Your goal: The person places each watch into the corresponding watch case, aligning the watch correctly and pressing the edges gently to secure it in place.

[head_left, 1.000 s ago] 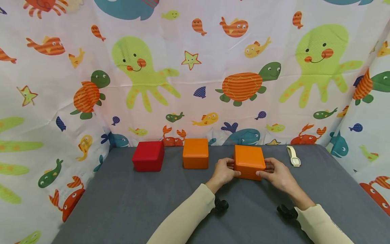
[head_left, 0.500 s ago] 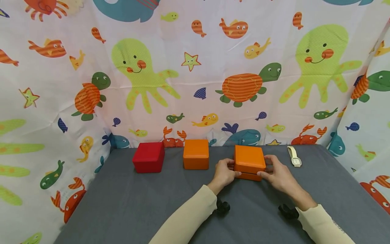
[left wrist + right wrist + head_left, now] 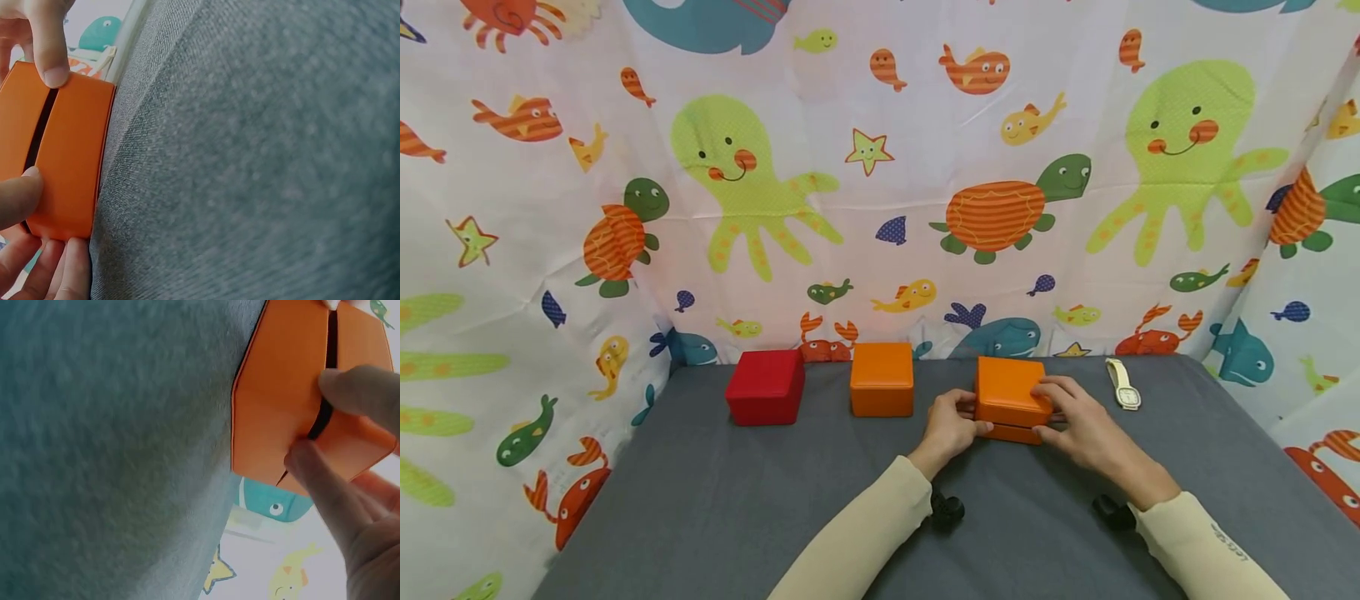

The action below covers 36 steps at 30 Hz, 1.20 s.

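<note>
An orange box [image 3: 1011, 392] stands on the grey cloth at the right of the middle, its lid raised a crack so that a dark gap [image 3: 40, 131] runs along the front. My left hand [image 3: 951, 423] grips its left side, thumb at the seam in front and fingers along the side wall. On the right, my right hand [image 3: 1086, 429] holds the lid's right edge, with fingers up at the top corner. In the right wrist view, the right thumb [image 3: 350, 387] sits right at the gap, and a fingertip [image 3: 303, 456] lies close to it on the side wall.
A red box [image 3: 766, 387] and a second orange box [image 3: 882, 380] stand in a row to the left. A pale-strapped wristwatch [image 3: 1123, 385] lies to the right, near the back. Behind the grey table [image 3: 715, 500] hangs a curtain [image 3: 865, 83] printed with sea animals.
The orange box's lid has risen slightly, opening the dark gap at its front. My right fingers have shifted up from the side onto the lid's right edge; my left hand stays put.
</note>
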Tool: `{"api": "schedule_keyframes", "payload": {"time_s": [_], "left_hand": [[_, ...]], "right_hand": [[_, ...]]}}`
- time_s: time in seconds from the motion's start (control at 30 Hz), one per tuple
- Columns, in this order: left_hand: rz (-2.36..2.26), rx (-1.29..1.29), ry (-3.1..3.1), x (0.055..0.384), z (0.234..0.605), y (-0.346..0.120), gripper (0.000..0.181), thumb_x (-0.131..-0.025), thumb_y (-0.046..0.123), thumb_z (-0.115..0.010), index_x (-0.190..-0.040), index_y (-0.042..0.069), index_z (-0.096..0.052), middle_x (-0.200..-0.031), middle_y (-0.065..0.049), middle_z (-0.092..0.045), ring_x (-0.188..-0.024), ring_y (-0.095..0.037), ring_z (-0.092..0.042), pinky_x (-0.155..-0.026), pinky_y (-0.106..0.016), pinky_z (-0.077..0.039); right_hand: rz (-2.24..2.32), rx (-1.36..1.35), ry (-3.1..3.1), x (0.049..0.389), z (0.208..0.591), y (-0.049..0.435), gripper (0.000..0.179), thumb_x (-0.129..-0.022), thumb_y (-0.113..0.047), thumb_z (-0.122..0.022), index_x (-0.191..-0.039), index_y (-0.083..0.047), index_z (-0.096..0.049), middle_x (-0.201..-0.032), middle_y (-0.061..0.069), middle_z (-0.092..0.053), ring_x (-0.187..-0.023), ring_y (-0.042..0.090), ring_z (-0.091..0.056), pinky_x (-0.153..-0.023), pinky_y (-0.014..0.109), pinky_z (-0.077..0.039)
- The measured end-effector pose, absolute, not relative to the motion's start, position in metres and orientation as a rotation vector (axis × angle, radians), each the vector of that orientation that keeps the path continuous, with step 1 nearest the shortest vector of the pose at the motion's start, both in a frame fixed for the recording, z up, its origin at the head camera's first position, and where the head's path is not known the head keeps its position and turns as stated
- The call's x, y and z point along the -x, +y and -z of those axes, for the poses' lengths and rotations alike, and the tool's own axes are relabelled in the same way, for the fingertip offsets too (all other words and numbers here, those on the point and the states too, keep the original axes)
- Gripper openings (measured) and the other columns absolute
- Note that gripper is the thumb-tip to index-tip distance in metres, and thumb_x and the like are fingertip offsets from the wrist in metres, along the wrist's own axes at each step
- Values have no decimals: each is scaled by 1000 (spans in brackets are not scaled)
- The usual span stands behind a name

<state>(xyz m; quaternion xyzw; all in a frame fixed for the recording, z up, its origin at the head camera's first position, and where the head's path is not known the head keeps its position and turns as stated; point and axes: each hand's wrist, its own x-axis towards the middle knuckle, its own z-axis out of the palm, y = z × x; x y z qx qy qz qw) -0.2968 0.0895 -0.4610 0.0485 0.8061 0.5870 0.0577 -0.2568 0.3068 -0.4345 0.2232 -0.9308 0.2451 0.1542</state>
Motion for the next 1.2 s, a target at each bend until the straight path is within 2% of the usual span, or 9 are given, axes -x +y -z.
{"api": "schedule_keyframes", "payload": {"time_s": [0.23, 0.4, 0.63, 0.83, 1.0, 1.2], "left_hand": [[-1782, -140, 2446, 298, 462, 88, 44, -70, 4, -84, -109, 9, -65, -92, 2, -60, -81, -13, -60, -78, -30, -54], [-1796, -164, 2442, 299, 462, 88, 46, -69, 2, -85, -108, 8, -63, -93, -2, -60, -79, -13, -59, -78, -30, -53], [-1790, -176, 2443, 299, 463, 88, 46, -70, 3, -83, -110, 9, -62, -94, -1, -59, -80, -13, -59, -77, -30, -54], [-1796, -196, 2458, 299, 465, 88, 45, -70, 2, -83, -109, 9, -62, -94, -2, -59, -80, -13, -59, -77, -30, -54], [-1793, -189, 2453, 299, 465, 89, 44, -70, 3, -83, -108, 10, -62, -93, -1, -59, -79, -13, -58, -76, -30, -54], [-1795, -197, 2447, 297, 465, 91, 45, -69, 0, -83, -108, 8, -61, -92, -2, -59, -78, -14, -58, -74, -30, -54]], "right_hand": [[-579, -856, -2518, 261, 436, 312, 47, -70, -5, -84, -110, -9, -59, -123, 15, -54, -90, 26, -65, -70, 34, -57], [-455, -940, -2442, 261, 437, 315, 46, -69, -8, -85, -107, -10, -59, -122, 19, -59, -77, 21, -67, -68, 34, -57], [-496, -944, -2443, 264, 434, 318, 46, -69, -5, -84, -108, -9, -60, -122, 20, -61, -86, 25, -68, -70, 35, -57], [-548, -981, -2431, 270, 422, 320, 49, -69, -1, -83, -110, -7, -57, -100, 9, -63, -80, 20, -66, -65, 33, -57], [-427, -981, -2480, 274, 408, 321, 45, -71, -10, -84, -106, -11, -57, -94, 3, -65, -76, 17, -64, -65, 36, -56], [-443, -972, -2631, 279, 391, 324, 41, -77, -17, -81, -109, -14, -56, -98, 2, -66, -79, 16, -65, -69, 35, -57]]}}
